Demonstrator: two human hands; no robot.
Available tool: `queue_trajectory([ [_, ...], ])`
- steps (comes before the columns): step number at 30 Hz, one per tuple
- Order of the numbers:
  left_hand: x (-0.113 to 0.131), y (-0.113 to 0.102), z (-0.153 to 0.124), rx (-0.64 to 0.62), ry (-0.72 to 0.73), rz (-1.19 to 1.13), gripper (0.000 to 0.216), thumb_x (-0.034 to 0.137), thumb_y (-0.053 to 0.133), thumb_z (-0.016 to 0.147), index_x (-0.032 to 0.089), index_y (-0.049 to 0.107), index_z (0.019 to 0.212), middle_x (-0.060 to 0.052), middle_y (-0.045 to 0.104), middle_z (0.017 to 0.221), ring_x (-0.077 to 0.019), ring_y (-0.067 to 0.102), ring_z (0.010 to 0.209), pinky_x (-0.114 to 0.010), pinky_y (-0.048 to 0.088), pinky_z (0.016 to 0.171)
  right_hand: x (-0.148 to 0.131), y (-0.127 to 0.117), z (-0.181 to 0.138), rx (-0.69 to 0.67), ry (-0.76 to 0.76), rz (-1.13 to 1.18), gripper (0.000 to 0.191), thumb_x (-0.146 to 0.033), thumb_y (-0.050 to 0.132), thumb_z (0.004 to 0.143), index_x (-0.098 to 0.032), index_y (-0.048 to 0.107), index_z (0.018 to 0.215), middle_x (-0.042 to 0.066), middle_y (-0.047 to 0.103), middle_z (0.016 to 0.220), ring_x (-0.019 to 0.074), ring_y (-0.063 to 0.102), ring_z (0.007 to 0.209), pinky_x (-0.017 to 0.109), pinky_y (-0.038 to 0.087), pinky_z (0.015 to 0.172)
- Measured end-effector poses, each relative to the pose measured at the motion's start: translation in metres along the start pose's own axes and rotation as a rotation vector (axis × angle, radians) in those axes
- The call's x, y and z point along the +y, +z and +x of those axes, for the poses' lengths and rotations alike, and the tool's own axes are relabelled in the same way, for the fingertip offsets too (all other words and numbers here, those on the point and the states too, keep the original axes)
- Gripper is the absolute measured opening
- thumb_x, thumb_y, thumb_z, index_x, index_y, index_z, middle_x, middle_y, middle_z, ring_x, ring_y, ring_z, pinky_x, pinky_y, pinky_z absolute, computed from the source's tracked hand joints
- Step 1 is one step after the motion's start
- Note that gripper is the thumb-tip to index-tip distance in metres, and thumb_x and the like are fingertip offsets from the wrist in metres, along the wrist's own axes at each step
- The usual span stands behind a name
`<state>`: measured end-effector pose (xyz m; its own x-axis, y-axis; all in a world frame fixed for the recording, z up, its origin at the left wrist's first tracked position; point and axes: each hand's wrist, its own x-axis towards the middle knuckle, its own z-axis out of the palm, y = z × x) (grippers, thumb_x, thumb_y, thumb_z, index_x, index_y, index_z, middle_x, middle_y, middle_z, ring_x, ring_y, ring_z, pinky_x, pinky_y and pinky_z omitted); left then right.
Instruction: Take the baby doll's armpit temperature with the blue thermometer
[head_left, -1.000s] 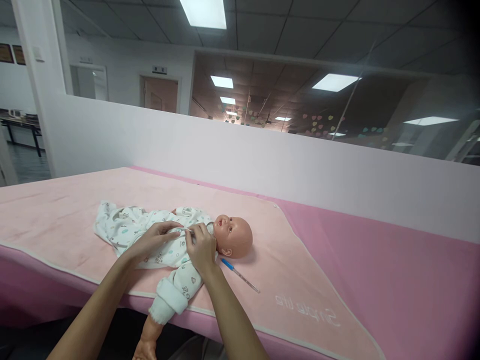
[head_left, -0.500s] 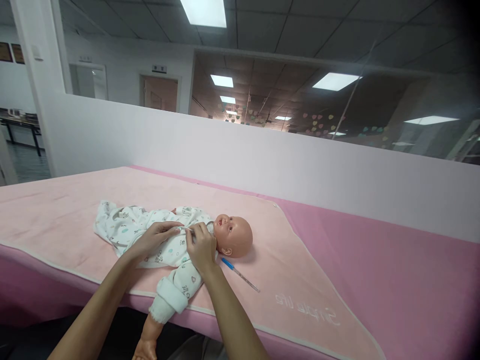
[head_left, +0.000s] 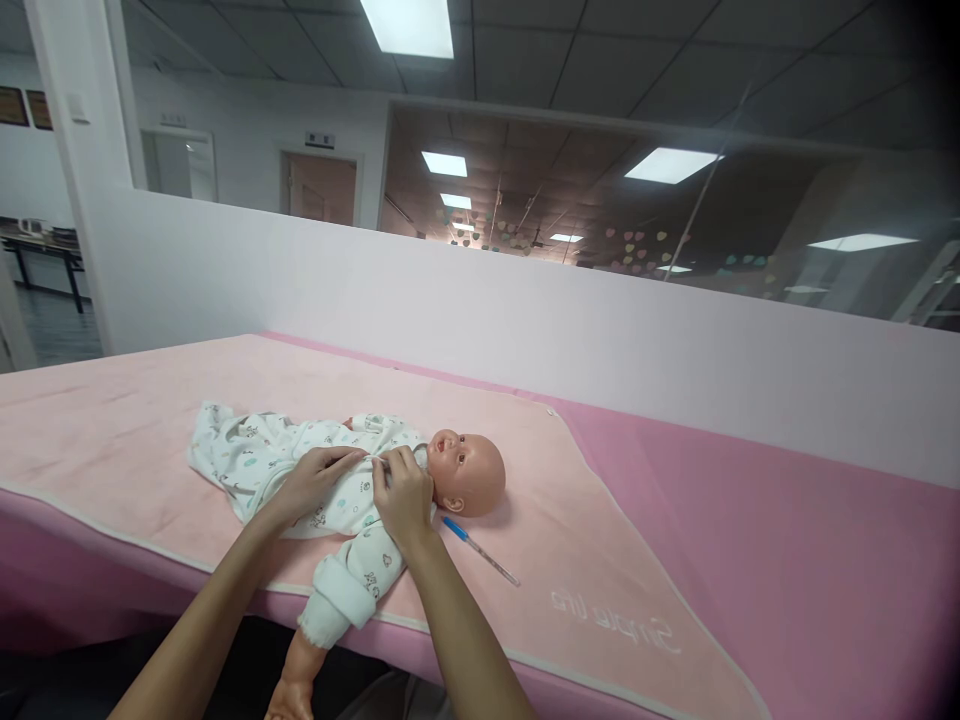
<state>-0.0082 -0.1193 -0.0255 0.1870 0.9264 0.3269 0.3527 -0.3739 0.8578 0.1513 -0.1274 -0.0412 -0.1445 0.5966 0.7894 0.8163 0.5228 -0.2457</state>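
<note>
A baby doll [head_left: 478, 474] lies on its back with its head to the right, dressed in a white printed garment [head_left: 346, 508]. At the chest, my right hand [head_left: 405, 492] pinches the front of the garment close below the doll's neck. My left hand [head_left: 319, 480] is beside it, fingers bent together at the same front edge, gripping the cloth. What sits between the fingertips is too small to make out. One doll arm, its sleeve cuff [head_left: 345, 588] folded back, hangs over the near edge of the table.
A glass thermometer with a blue end [head_left: 480, 550] lies near the doll's head. Beneath is a pale pink mat [head_left: 600, 560] over a darker pink cover [head_left: 825, 520]. A low white wall [head_left: 525, 320] with glass above it borders the far side.
My left hand has shifted slightly, its fingers drawing closer to my right hand at the garment's front. The right hand, doll and thermometer stay in place.
</note>
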Motion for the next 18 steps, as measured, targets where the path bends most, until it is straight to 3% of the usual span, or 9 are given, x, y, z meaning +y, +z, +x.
queue_trajectory([
  [12, -0.004, 0.0012, -0.0034, 0.021, -0.022, -0.083, 0.041, 0.052, 0.056, 0.077, 0.02, 0.071, 0.097, -0.005, 0.068, 0.102, -0.0243, 0.058, 0.098, -0.027, 0.045, 0.081, -0.0011, -0.0018, 0.0003, -0.004, -0.009, -0.001, 0.021, -0.029, 0.041, 0.091, -0.02, 0.059, 0.085, 0.001, 0.061, 0.082, 0.0111, 0.055, 0.068, 0.024, 0.034, 0.057],
  [18, -0.0078, 0.003, -0.004, 0.051, -0.016, -0.073, 0.038, 0.05, 0.057, 0.076, 0.019, 0.069, 0.094, -0.006, 0.069, 0.099, -0.023, 0.06, 0.094, -0.026, 0.047, 0.074, -0.0001, -0.0008, -0.0008, 0.022, -0.009, -0.012, 0.024, -0.03, 0.039, 0.092, -0.019, 0.058, 0.082, 0.001, 0.061, 0.08, 0.011, 0.054, 0.064, 0.024, 0.033, 0.056],
])
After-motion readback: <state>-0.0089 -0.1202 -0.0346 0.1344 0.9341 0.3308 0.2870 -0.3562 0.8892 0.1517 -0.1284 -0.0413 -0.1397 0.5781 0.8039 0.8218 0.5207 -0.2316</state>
